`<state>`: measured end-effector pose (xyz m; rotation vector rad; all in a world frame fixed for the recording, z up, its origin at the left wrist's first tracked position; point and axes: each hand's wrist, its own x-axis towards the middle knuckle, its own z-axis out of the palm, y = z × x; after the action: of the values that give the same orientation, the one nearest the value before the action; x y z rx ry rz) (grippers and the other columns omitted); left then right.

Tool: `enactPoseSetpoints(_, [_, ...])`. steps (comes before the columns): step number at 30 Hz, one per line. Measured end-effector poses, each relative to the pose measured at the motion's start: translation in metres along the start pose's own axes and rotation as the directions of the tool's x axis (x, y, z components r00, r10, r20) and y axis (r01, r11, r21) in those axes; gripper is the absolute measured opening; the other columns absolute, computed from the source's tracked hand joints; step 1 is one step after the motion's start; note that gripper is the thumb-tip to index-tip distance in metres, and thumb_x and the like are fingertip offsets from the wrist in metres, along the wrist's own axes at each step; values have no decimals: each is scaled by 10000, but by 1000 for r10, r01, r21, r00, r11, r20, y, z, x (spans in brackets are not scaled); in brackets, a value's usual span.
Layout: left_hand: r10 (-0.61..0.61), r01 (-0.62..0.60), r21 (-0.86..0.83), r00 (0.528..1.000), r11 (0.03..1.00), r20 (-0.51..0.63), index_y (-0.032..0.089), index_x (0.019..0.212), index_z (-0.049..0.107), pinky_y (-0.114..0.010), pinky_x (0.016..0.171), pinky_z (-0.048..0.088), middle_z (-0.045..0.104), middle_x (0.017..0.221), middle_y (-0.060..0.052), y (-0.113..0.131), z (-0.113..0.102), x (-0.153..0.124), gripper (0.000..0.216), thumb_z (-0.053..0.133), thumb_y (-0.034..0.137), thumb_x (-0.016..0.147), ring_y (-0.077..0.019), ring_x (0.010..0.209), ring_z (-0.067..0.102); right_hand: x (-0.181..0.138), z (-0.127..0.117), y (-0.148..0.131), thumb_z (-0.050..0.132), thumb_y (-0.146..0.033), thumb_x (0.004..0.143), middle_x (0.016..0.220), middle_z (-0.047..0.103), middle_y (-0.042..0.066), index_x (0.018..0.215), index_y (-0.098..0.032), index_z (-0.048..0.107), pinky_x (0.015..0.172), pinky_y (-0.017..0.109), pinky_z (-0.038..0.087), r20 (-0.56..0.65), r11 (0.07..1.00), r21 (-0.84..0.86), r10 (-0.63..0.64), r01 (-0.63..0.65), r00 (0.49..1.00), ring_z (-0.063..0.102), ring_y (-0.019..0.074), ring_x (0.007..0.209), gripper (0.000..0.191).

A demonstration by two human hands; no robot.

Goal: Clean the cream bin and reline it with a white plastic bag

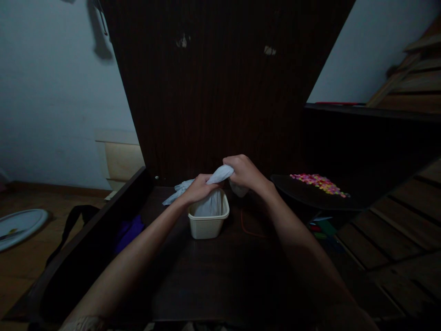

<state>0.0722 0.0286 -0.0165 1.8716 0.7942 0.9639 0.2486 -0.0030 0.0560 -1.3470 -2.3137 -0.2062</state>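
Note:
Both hands grip a pale, wet-looking cloth, twisted tight between them above a cream plastic basin. My left hand is closed round the cloth over the basin's back left rim. Higher and to the right, my right hand is wrapped round the other stretch, its fingers mostly hidden behind the knuckles. Part of the cloth hangs down into the basin, and a loose end spreads on the dark surface behind my left hand. A further bit dangles below my right hand.
A dark wooden panel rises behind the basin. Colourful small pieces lie on a dark shelf at right. Purple fabric sits at left, an orange cord right of the basin. A white oval lid or tray rests on the floor.

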Motion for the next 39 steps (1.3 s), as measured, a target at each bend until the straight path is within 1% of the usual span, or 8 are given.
enactPoseSetpoints(8, [25, -25, -12, 999, 1000, 46, 150, 791, 706, -302, 669, 462, 655, 701, -18, 5, 3, -1, 238, 687, 386, 765, -185, 675, 589, -4, -2, 6, 566, -63, 734, 674, 639, 19, 743, -180, 643, 584, 253, 301, -26, 988, 126, 89, -85, 996, 546, 154, 639, 141])
enactPoseSetpoints(14, [63, -63, 57, 998, 996, 4, 135, 738, 673, -256, 662, 422, 603, 695, 10, 0, 6, 0, 242, 605, 362, 781, -160, 698, 524, -8, -10, 12, 606, -137, 764, 832, 722, 67, 846, -177, 676, 625, 254, 373, 272, 992, 52, 95, -113, 958, 648, 190, 742, 115])
enactPoseSetpoints(17, [74, -75, 107, 997, 991, 12, 141, 654, 625, -237, 618, 396, 563, 650, 19, -1, 6, 2, 232, 516, 295, 789, -148, 666, 490, -11, -15, 12, 700, -217, 729, 980, 741, 82, 1086, -178, 670, 689, 275, 450, 342, 991, 101, 44, -84, 939, 681, 224, 837, 361])
enactPoseSetpoints(20, [88, -93, 165, 995, 982, 36, 147, 577, 566, -226, 593, 367, 540, 616, 25, -2, 8, 4, 187, 486, 209, 735, -140, 643, 478, -13, -15, 7, 781, -346, 713, 1229, 696, 133, 1352, -162, 555, 865, 345, 500, 320, 980, 196, -27, -38, 947, 670, 274, 1062, 703])
enactPoseSetpoints(22, [96, -106, 207, 994, 973, 59, 148, 542, 539, -224, 582, 355, 531, 588, 29, -1, 9, 4, 164, 506, 178, 700, -138, 625, 479, -11, -12, 3, 783, -414, 735, 1297, 667, 159, 1430, -143, 491, 943, 377, 489, 306, 972, 235, -56, -18, 950, 647, 286, 1147, 801])
enactPoseSetpoints(29, [133, -156, 333, 987, 930, 91, 140, 655, 622, -230, 624, 397, 631, 657, 2, 1, 12, 2, 145, 519, 143, 757, -156, 665, 567, -4, -3, -9, 637, -139, 781, 1167, 723, 152, 1310, -128, 596, 824, 331, 492, 358, 983, 180, -43, -24, 933, 684, 279, 1026, 531])
enactPoseSetpoints(36, [126, -202, 416, 971, 887, 202, 152, 964, 686, -276, 699, 483, 723, 849, -28, 3, 5, -8, 231, 703, 250, 757, -199, 759, 651, 0, 2, -4, 582, -64, 742, 1014, 748, 105, 1080, -155, 697, 690, 282, 442, 396, 984, 142, 41, -105, 917, 671, 225, 855, 368])
enactPoseSetpoints(39, [111, -222, 427, 957, 876, 269, 165, 955, 695, -285, 739, 499, 741, 917, -39, 3, 4, -10, 274, 739, 199, 686, -216, 811, 670, 1, 4, -1, 633, -71, 701, 934, 727, 65, 951, -170, 693, 686, 269, 418, 384, 965, 225, 39, -134, 923, 642, 196, 818, 275])
